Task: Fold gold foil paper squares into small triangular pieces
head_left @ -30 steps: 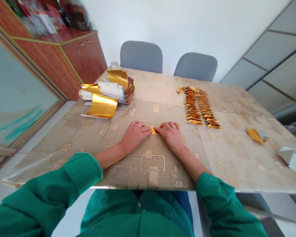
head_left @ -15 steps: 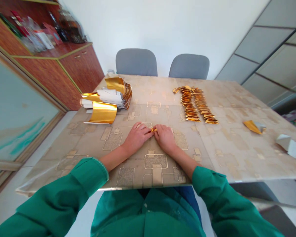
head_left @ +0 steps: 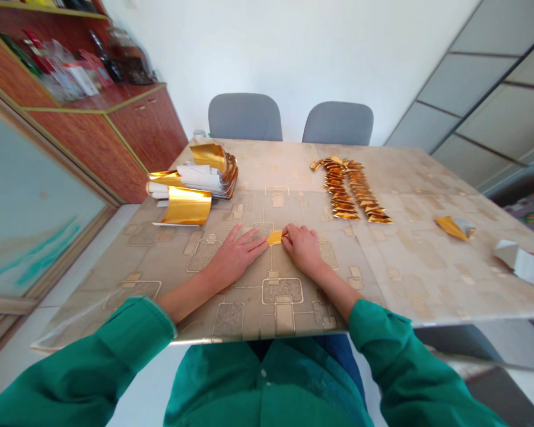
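A small folded piece of gold foil paper [head_left: 275, 238] lies on the patterned tablecloth [head_left: 285, 320] between my hands. My right hand [head_left: 303, 248] pinches its right end, fingers curled. My left hand [head_left: 238, 255] rests flat on the table with fingers spread; its fingertips are at the left end of the foil paper. To the left, loose gold foil sheets with white backs [head_left: 188, 206] lie before a thick curved stack of them [head_left: 209, 175]. Beyond my right hand stand two rows of folded gold pieces [head_left: 365, 193].
Two grey chairs [head_left: 245, 117] stand behind the table against the white wall. On the right lie a gold scrap [head_left: 451, 228] and a white folded sheet [head_left: 523, 263]. A reddish wooden cabinet [head_left: 136, 127] with bottles and bags stands at the left.
My left hand has opened and shifted left, its fingers spreading off the foil paper. More of the gold piece shows, lying flatter. My right hand keeps its pinch.
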Available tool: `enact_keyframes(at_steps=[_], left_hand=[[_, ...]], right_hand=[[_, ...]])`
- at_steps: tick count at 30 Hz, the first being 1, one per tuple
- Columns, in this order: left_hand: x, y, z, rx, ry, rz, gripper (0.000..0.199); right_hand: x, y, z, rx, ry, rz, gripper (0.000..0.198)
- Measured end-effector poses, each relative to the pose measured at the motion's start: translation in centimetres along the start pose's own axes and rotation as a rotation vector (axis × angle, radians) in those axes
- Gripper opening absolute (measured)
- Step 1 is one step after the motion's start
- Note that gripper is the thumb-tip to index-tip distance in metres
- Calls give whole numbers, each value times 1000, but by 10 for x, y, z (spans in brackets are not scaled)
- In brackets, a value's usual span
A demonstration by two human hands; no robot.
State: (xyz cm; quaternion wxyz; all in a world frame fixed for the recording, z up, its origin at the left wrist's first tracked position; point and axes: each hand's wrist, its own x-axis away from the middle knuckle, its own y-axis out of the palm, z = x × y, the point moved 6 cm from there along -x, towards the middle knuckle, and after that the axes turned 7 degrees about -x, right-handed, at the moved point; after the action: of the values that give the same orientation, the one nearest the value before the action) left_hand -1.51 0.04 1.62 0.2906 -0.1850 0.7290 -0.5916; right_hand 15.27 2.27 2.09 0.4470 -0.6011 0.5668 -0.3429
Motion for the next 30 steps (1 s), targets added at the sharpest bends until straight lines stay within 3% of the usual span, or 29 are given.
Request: enact_keyframes(at_steps=[11, 17, 24, 30], left_hand=[[-29, 3, 11, -24, -48, 43, 33], [-18, 5, 2, -37, -4, -16, 39], [-9, 4, 0, -55, 8, -26, 39], [-3, 7, -4, -60, 1, 41, 34]], right_hand=[[-20, 8, -8, 121, 73, 38, 25], [-18, 6, -3, 100, 71, 22, 20], [-5, 4, -1, 20, -24, 5, 16], [-3, 3, 2, 15, -60, -51, 15]])
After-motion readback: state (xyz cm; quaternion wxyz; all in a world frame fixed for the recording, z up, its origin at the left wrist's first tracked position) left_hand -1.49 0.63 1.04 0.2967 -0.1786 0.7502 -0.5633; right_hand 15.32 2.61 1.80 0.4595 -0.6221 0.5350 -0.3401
